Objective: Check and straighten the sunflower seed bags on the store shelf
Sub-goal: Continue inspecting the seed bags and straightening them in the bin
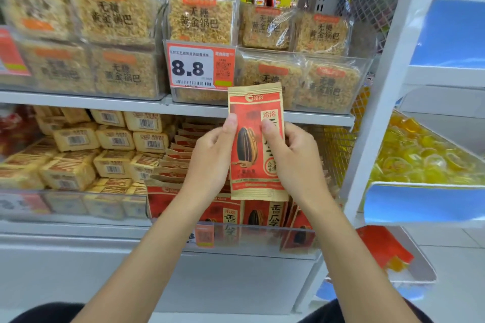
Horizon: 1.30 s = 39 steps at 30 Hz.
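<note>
Left hand (210, 157) and right hand (294, 157) grip one upright seed bag (256, 144).

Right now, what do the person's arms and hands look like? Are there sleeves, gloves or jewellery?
The left hand and right hand are bare: no gloves, rings or watch show. The left forearm and right forearm are uncovered down to the picture's lower edge, so no sleeve is visible. The thumbnails are short and unpainted.

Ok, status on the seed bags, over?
Left hand and right hand pinch one seed bag, upright. Other bags in bin below. Nothing in the way.
</note>
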{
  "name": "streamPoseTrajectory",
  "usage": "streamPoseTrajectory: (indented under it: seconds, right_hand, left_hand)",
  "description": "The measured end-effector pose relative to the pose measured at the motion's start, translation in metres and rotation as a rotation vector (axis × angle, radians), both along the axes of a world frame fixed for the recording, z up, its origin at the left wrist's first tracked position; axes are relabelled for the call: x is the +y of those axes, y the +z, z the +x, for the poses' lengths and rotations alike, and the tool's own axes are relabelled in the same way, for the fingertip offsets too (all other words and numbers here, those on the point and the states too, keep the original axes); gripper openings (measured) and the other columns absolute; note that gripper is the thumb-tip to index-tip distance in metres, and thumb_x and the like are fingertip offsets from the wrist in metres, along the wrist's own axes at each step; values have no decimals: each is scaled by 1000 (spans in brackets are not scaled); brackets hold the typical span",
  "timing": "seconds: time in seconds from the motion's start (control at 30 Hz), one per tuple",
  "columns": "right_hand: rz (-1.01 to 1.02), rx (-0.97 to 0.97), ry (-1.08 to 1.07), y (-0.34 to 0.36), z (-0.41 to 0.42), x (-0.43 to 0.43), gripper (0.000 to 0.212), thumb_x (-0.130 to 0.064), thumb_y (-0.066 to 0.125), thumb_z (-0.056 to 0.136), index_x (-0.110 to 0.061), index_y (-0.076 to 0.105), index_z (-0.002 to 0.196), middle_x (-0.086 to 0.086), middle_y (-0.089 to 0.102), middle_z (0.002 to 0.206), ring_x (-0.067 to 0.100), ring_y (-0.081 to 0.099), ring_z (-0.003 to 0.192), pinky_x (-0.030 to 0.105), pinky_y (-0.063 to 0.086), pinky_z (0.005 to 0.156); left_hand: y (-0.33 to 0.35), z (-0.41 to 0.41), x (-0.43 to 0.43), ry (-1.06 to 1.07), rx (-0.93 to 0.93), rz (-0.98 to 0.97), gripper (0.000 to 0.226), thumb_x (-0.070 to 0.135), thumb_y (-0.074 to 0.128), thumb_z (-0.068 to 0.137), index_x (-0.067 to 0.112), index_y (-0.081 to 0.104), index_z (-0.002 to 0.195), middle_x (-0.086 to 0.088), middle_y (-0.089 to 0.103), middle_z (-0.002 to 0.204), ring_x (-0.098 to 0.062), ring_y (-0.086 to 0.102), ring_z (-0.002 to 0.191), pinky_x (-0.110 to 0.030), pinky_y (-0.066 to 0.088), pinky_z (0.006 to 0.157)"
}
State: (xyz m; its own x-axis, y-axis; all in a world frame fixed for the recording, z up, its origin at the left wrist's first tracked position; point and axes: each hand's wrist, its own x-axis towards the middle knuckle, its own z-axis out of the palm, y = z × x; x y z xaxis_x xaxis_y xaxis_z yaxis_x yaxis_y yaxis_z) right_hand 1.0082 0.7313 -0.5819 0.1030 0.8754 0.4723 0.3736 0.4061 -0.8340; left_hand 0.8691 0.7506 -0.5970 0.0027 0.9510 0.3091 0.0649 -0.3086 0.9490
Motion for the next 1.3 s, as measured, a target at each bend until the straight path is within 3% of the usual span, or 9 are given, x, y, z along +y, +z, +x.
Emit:
streamPoseTrajectory:
  seconds: [0.1, 0.27, 0.47, 0.67, 0.9, 1.03, 1.13, 1.2, 1.3]
  right_hand:
    - [-33, 51, 20, -5, -8, -1, 41, -40, 51, 99, -6, 66, 82, 14, 70, 73, 33, 66, 65, 44, 51, 59]
    - [-155, 93, 204, -3, -14, -5, 21, -38, 60, 94, -19, 66, 102, 3, 75, 92, 17, 73, 80, 42, 60, 75]
    - [-192, -44, 356, 1, -10, -8, 33, -35, 66, 90, -26, 59, 122, -8, 72, 110, 9, 70, 98, 41, 57, 88]
    - [-273, -143, 503, 1, -3, -13, 25, -23, 72, 88, -28, 58, 108, -9, 70, 75, 10, 58, 53, 23, 46, 43]
    - [-285, -75, 483, -1, -7, -12, 27, -17, 70, 90, -23, 59, 114, -6, 70, 74, 9, 53, 50, 20, 42, 41]
    - [-253, -41, 452, -2, -10, -12, 37, -12, 71, 88, -24, 59, 121, -6, 73, 84, 6, 61, 60, 19, 49, 52]
    - [-86, -182, 396, -7, -18, -14, 58, -14, 71, 85, -36, 52, 135, -7, 72, 99, 10, 66, 81, 25, 56, 74]
    - [4, -353, 351, -13, -25, -18, 79, -35, 73, 77, -44, 36, 146, -13, 60, 107, 6, 57, 97, 20, 47, 86]
    - [23, -305, 347, -14, -30, -20, 80, -59, 69, 72, -47, 35, 144, -20, 40, 128, -3, 38, 126, 16, 35, 101]
  left_hand:
    - [-3, -5, -2, 84, 121, 57, 79, 66, 38, 94, -8, 64, 89, -22, 68, 77, -37, 65, 72, -46, 53, 70]
    - [-4, -15, -6, 222, 76, 113, 70, 52, 44, 98, -10, 59, 71, -26, 63, 68, -44, 61, 68, -51, 50, 61]
    - [-3, -18, -12, 278, -25, 119, 67, 50, 52, 96, -10, 59, 67, -29, 59, 64, -42, 52, 55, -47, 46, 53]
    - [-3, -22, -10, 311, -102, 84, 64, 50, 53, 95, -4, 55, 60, -11, 63, 56, -20, 54, 51, -32, 42, 51]
    - [-3, -30, -9, 329, -14, 138, 29, 47, 52, 95, 19, 55, 105, 3, 71, 89, -3, 70, 74, -24, 55, 59]
    - [-2, -35, -8, 336, 92, 187, 18, 35, 57, 97, 26, 54, 112, 6, 60, 114, -6, 67, 90, -31, 58, 72]
    - [7, -35, -14, 143, 29, 120, 42, 48, 59, 93, 28, 58, 130, 7, 63, 123, -7, 66, 104, -37, 59, 84]
    - [15, -35, -19, 17, -57, 56, 57, 60, 65, 83, 28, 57, 129, 5, 68, 117, -10, 68, 105, -39, 57, 90]
    - [23, -38, -25, -48, -253, -55, 36, 40, 63, 91, 23, 60, 122, 0, 74, 108, -16, 72, 100, -38, 59, 84]
